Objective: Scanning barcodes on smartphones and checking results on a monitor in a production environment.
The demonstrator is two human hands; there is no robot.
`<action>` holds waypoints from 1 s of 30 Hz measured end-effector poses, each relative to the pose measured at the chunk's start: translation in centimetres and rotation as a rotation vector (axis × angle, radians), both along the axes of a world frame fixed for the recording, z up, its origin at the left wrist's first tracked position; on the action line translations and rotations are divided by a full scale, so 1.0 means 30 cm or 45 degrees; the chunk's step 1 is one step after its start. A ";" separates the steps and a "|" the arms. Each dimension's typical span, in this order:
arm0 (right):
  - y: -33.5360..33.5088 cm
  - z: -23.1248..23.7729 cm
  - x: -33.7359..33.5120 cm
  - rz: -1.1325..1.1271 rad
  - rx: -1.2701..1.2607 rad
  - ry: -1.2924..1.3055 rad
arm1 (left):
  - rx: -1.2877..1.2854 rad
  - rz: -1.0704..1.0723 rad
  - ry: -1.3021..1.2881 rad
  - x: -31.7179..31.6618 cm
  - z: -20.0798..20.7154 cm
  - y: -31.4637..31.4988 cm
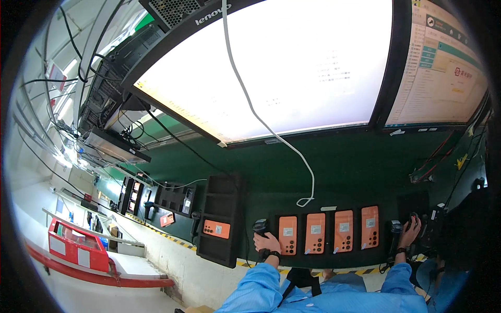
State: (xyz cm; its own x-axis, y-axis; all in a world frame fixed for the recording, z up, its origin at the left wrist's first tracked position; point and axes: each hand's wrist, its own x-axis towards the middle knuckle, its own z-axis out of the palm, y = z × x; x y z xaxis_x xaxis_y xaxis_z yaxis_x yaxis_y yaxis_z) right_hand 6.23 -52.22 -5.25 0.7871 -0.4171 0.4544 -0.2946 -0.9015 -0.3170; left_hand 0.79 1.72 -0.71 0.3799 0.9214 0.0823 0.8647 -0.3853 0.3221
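My left hand point(267, 242) is closed around a black handheld barcode scanner point(261, 226), just left of the row of phones. Several orange phones lie in that row, among them the leftmost phone point(287, 236) and the rightmost phone point(369, 227). Each has its back up, with a pale label and dark camera lenses. My right hand point(409, 232) is past the right end of the row, fingers stretched out over something dark that I cannot make out. Beside it stands another black scanner-like device point(396, 227), and a dark keyboard point(434, 225) lies to its right.
A black compartment tray point(222, 250) with one orange phone point(216, 228) stands left of my left hand. Behind the bench are a large monitor point(292, 68) and a second screen point(443, 68). A white cable point(276, 136) hangs down in front. More trays point(175, 197) line the far left.
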 end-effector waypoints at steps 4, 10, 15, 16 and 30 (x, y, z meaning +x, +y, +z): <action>-0.009 -0.011 0.003 0.023 -0.058 -0.055 | 0.012 0.017 0.016 0.000 -0.005 0.003; -0.015 -0.016 -0.001 0.008 -0.070 -0.013 | -0.013 0.004 0.021 -0.003 -0.007 0.007; -0.021 -0.029 0.002 0.010 -0.053 -0.065 | -0.014 -0.003 0.023 -0.001 -0.009 0.005; -0.022 -0.032 0.002 0.029 -0.054 -0.075 | -0.004 0.013 0.029 -0.001 -0.010 0.005; -0.025 -0.037 -0.009 0.012 -0.025 -0.045 | -0.024 0.002 -0.031 0.003 0.003 0.002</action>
